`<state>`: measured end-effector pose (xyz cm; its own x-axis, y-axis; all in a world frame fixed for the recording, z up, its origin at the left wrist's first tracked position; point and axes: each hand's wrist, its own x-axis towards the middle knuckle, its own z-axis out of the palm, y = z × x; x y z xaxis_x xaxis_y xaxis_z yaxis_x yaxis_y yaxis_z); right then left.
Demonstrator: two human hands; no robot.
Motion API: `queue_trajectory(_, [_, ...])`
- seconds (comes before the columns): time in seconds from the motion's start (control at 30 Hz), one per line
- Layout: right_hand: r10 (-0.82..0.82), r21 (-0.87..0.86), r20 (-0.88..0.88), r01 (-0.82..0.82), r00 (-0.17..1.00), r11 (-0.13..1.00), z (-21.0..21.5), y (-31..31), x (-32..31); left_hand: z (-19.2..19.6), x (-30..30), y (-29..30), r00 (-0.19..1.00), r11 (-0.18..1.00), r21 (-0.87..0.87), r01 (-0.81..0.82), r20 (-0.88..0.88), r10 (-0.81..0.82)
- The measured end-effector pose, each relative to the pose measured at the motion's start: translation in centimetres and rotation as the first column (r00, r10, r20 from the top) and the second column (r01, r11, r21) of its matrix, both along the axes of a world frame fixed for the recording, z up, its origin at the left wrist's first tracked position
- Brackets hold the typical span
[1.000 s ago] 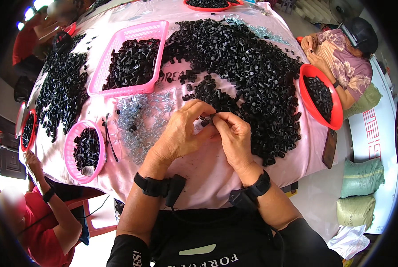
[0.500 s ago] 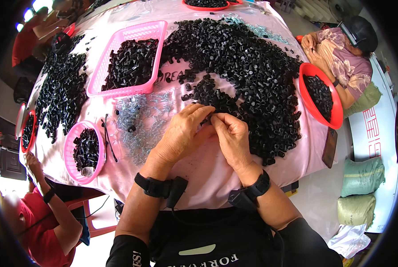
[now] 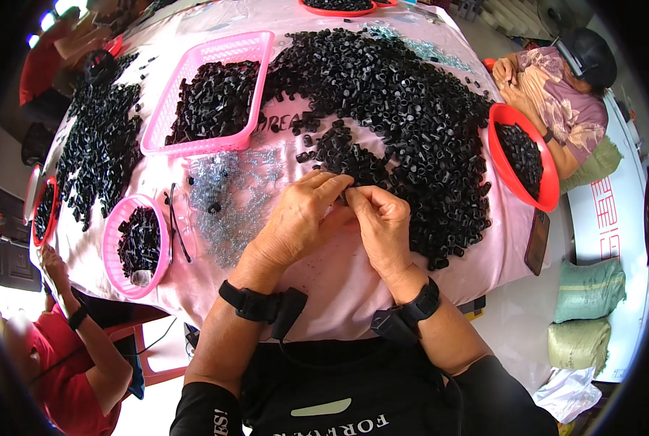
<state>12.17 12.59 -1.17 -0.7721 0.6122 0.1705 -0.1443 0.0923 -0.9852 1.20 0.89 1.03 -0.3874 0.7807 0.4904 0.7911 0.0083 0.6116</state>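
Observation:
My left hand [image 3: 311, 208] and my right hand [image 3: 379, 218] meet fingertip to fingertip over the pink cloth, at the near edge of a big heap of small black tube-shaped caps [image 3: 411, 131]. Both hands are closed in a pinch. Something small and dark shows between the fingertips, mostly hidden by them, and I cannot make out its kind. A smaller cluster of black caps [image 3: 342, 152] lies just beyond my fingers. To the left of my left hand, small clear pieces [image 3: 226, 200] are scattered on the cloth.
A pink rectangular basket [image 3: 157, 116] of black parts stands at the far left; a round pink basket [image 3: 166, 247] sits nearer, beside dark-framed glasses [image 3: 177, 225]. On the right are a red bowl [image 3: 549, 174] and a phone [image 3: 536, 242]. Other people sit around the table.
My right hand has shifted very slightly, its thumb and fingers still pinched against my left fingertips. Everything on the table stays where it was.

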Motion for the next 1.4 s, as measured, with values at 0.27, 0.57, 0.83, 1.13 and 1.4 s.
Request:
queue_trajectory(0.27, [0.029, 0.085, 0.047, -0.033, 0.998, 0.996, 0.2, 0.2, 0.0, -0.1, 0.1, 0.1, 0.998, 0.998, -0.021, -0.062, 0.018, 0.062])
queue_trajectory(0.57, [-0.001, 0.119, -0.009, 0.002, 1.0, 0.993, 0.1, 0.1, 0.1, -0.5, 0.1, 0.4, 0.999, 1.0, 0.026, 0.002, -0.036, -0.001])
queue_trajectory(0.83, [0.034, 0.068, 0.04, -0.036, 0.999, 0.997, 0.2, 0.7, 0.5, -0.2, 0.3, 0.4, 0.998, 0.997, 0.056, -0.058, 0.012, 0.057])
queue_trajectory(1.13, [0.116, -0.23, 0.048, -0.102, 0.992, 0.968, 0.6, 0.0, 0.5, 0.8, -3.0, -0.4, 0.734, 0.7, 0.229, -0.676, 0.291, 0.614])
queue_trajectory(1.4, [0.081, -0.132, 0.049, -0.074, 0.995, 0.988, 0.2, 0.0, 0.2, -0.3, -4.7, -1.9, 0.751, 0.694, 0.312, -0.649, 0.114, 0.651])
